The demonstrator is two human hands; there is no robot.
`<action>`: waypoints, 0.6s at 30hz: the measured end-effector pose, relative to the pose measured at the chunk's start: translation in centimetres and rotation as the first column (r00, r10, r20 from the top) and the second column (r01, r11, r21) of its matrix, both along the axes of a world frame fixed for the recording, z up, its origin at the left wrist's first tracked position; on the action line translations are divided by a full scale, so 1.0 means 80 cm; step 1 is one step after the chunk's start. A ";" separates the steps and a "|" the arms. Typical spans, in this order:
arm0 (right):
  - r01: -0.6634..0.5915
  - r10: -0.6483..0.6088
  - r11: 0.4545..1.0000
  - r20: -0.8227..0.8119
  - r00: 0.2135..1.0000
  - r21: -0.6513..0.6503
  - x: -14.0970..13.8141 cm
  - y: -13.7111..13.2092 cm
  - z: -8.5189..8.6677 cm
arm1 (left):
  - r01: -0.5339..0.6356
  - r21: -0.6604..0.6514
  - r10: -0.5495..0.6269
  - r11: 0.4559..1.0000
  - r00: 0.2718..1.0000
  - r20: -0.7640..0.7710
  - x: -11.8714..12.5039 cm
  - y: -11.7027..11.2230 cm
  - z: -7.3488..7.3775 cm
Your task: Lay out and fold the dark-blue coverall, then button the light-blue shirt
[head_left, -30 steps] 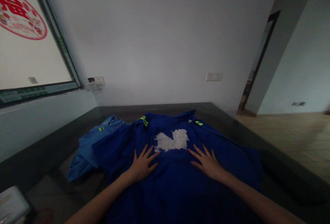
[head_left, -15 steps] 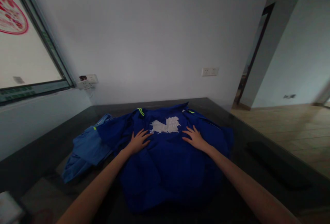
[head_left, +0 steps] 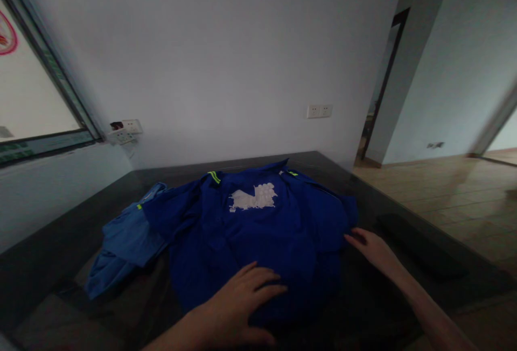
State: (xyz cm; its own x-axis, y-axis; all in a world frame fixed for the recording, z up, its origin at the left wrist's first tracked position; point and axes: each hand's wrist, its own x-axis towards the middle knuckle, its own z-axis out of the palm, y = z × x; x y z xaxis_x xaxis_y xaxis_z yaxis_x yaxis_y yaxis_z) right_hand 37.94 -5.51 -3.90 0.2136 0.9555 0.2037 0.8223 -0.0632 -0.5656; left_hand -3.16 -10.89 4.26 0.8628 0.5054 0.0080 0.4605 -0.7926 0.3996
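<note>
A dark blue work jacket (head_left: pixel 258 243) lies spread on the dark table, its yellow-green striped shoulders toward the wall. A white ragged-edged patch (head_left: pixel 254 198) shows on its upper part. Over the jacket's near part, my left hand (head_left: pixel 248 300) is open with fingers apart; whether it touches the cloth I cannot tell. At the jacket's right side, beside the sleeve edge, is my right hand (head_left: pixel 371 248), its fingers slightly bent and thumb apart. Its fingertips are at the cloth's edge, with no clear grip visible.
Lighter blue folded clothing (head_left: pixel 129 238) lies at the left, partly under the jacket's left sleeve. A long black object (head_left: pixel 420 246) rests near the right edge of the dark table (head_left: pixel 323 163). Behind is a wall with sockets (head_left: pixel 319 111); tiled floor (head_left: pixel 428 184) extends to the right.
Both hands have left the jacket's upper part. My left hand has come nearer and toward the middle; my right hand has moved right and down to the sleeve edge. The view has turned slightly right.
</note>
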 end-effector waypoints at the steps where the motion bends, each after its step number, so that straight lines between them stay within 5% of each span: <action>1: 0.000 0.000 1.000 0.004 1.000 0.007 -0.009 0.004 -0.001 | 0.028 -0.004 -0.028 1.000 0.999 -0.018 0.008 -0.006 -0.010; 5: -0.058 0.065 0.996 -0.090 0.994 0.070 -0.036 0.019 0.009 | -0.028 0.021 0.028 0.999 1.000 -0.004 0.014 -0.007 -0.045; 8: 0.002 0.063 0.984 -0.365 0.929 0.176 -0.039 0.020 0.020 | -0.153 -0.024 0.155 0.988 0.977 0.143 0.006 -0.002 -0.049; 12: 0.249 0.084 0.923 -0.787 0.611 0.292 -0.028 0.022 0.048 | -0.435 -0.193 0.474 0.880 0.777 0.414 -0.005 0.006 -0.039; 15: 0.360 0.227 0.844 -0.874 0.429 0.397 -0.020 0.029 0.090 | -0.524 -0.226 0.555 0.821 0.641 0.531 -0.015 0.010 -0.039; 18: 0.453 0.339 0.720 -0.835 0.433 0.527 -0.020 0.033 0.134 | -0.411 -0.126 0.415 0.903 0.755 0.507 -0.024 0.007 -0.045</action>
State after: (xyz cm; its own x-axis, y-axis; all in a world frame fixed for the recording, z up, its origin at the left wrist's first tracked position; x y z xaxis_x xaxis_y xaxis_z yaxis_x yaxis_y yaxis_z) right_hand 36.36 -2.85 6.86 0.6837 0.6364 0.3570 -0.1134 0.5759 -0.8096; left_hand -5.08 -10.30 0.70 0.4397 0.8135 0.3806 0.4699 -0.5695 0.6744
